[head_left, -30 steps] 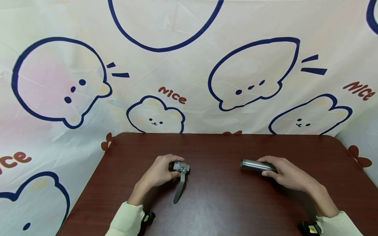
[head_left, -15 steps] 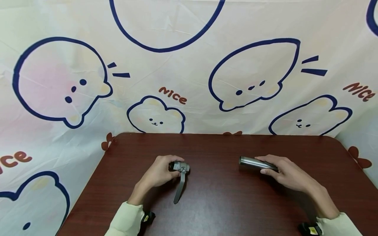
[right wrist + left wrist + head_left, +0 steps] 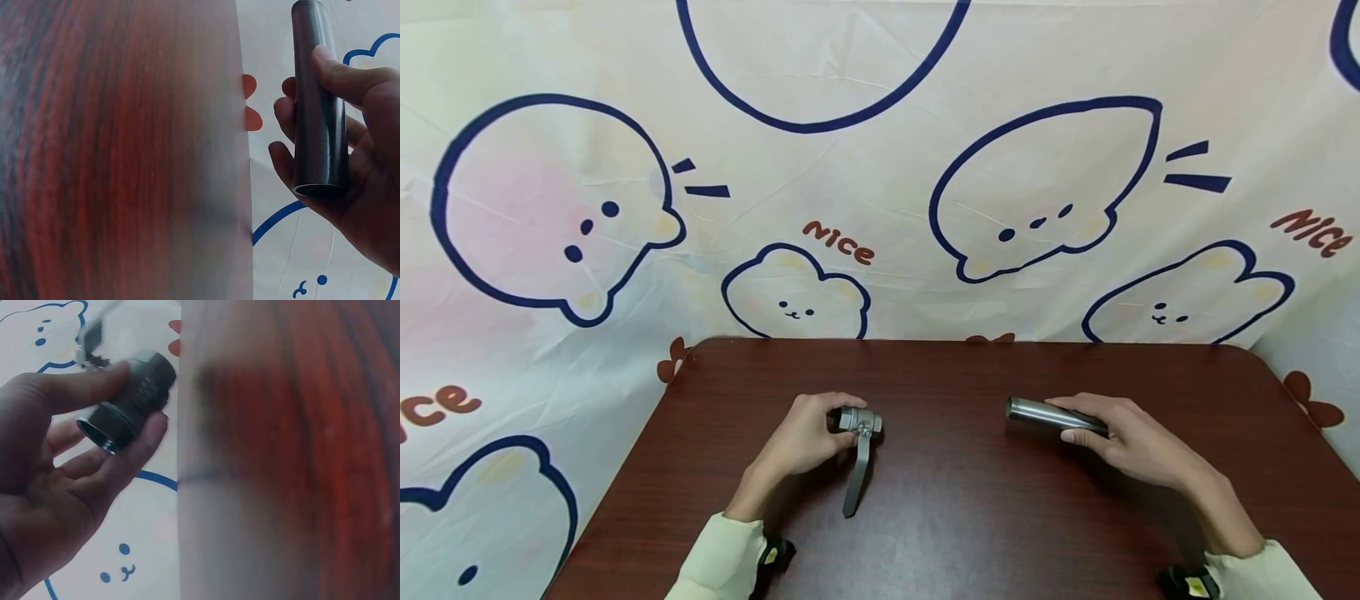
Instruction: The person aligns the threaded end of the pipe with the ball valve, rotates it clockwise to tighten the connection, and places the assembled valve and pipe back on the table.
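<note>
On the left side of the head view, my left hand (image 3: 805, 437) pinches a metal ball valve (image 3: 861, 421) between thumb and fingers. The valve's lever handle (image 3: 857, 479) points down toward the near side. In the left wrist view the valve body (image 3: 140, 394) shows a hollow threaded end facing the palm. Over on the right, my right hand (image 3: 1131, 442) grips a metal pipe (image 3: 1045, 414) by its right part, its other end pointing left toward the valve. The right wrist view shows the pipe (image 3: 315, 119) hollow, with a thread at its far end. Valve and pipe are well apart.
Both hands are over a dark red-brown wooden table (image 3: 947, 517). Behind it hangs a pale cloth (image 3: 895, 183) with cartoon outlines, close against the table's far edge. A dark wrist strap device (image 3: 775, 554) sits at the left cuff, and another device (image 3: 1187, 581) at the right.
The pipe and right hand have shifted very slightly to the left. The valve's lever has swung a touch to the right; the left hand has barely moved.
</note>
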`<state>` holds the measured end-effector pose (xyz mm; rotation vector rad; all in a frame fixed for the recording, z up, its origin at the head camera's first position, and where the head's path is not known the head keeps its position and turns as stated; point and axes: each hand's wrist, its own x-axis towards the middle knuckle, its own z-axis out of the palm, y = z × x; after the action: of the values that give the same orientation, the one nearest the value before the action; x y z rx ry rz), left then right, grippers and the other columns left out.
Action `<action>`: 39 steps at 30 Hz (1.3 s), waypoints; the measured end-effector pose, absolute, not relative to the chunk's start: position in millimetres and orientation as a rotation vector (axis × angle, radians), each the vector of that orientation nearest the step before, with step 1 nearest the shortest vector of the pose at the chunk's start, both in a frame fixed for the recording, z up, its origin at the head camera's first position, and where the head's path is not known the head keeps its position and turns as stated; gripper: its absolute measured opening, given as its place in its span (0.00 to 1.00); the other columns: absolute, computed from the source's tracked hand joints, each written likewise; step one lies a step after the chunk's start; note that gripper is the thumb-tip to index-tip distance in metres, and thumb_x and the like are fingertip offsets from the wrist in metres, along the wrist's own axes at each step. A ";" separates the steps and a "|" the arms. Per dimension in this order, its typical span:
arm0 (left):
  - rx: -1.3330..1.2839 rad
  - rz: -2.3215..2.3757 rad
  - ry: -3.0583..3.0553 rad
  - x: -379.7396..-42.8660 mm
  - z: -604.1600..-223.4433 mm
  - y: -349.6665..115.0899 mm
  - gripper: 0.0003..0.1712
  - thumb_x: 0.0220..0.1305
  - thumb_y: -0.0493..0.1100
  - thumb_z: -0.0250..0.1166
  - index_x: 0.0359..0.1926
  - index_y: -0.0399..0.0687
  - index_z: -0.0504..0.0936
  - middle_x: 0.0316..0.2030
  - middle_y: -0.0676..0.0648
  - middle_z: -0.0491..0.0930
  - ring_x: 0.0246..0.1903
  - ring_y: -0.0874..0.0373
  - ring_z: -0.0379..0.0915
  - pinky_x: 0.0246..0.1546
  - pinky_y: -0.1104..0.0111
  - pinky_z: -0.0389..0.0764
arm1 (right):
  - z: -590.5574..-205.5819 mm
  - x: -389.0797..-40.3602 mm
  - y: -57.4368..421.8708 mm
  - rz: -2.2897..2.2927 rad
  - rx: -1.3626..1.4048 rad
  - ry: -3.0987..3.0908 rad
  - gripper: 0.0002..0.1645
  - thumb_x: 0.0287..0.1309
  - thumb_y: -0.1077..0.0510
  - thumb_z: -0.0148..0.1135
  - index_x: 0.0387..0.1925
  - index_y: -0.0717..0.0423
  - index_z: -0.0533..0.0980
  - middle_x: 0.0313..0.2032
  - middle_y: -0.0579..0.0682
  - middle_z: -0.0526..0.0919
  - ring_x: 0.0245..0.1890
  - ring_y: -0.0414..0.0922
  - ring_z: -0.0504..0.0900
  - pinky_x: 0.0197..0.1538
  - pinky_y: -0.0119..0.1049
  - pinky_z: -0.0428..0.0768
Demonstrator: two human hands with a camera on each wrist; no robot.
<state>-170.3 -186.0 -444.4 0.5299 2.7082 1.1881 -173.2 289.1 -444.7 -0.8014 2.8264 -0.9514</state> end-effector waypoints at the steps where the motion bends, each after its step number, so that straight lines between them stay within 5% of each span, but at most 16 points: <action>1: 0.524 1.211 2.704 -170.0 -443.6 -186.0 0.26 0.64 0.31 0.74 0.63 0.44 0.85 0.29 0.51 0.81 0.12 0.64 0.59 0.17 0.73 0.69 | -444.4 -173.0 288.9 -0.949 -0.797 2.828 0.26 0.72 0.50 0.69 0.69 0.36 0.79 0.53 0.41 0.87 0.40 0.34 0.78 0.42 0.30 0.76; 8: 0.555 1.347 2.718 -167.8 -434.3 -182.4 0.25 0.62 0.30 0.75 0.60 0.46 0.87 0.47 0.46 0.90 0.32 0.59 0.81 0.29 0.71 0.81 | -441.1 -171.6 286.5 -0.977 -0.784 2.823 0.26 0.71 0.49 0.70 0.68 0.36 0.80 0.52 0.41 0.87 0.39 0.34 0.78 0.41 0.30 0.76; 16: 0.556 1.506 2.722 -166.3 -422.9 -178.3 0.24 0.60 0.29 0.75 0.57 0.49 0.88 0.44 0.47 0.90 0.36 0.59 0.85 0.41 0.63 0.88 | -432.7 -169.6 283.6 -1.042 -0.772 2.811 0.26 0.70 0.52 0.72 0.67 0.39 0.81 0.52 0.44 0.88 0.39 0.35 0.80 0.41 0.30 0.78; 39: 0.634 1.640 2.653 -166.1 -412.5 -158.2 0.25 0.61 0.28 0.73 0.59 0.47 0.88 0.47 0.42 0.90 0.39 0.58 0.86 0.46 0.62 0.89 | -421.2 -173.9 263.7 -1.203 -0.849 2.834 0.25 0.63 0.53 0.79 0.61 0.36 0.85 0.47 0.40 0.90 0.37 0.37 0.83 0.40 0.31 0.82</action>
<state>-166.1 -158.2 -412.5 0.6336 2.6535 1.6403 -173.9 263.7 -421.2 -0.8490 2.8336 -1.2026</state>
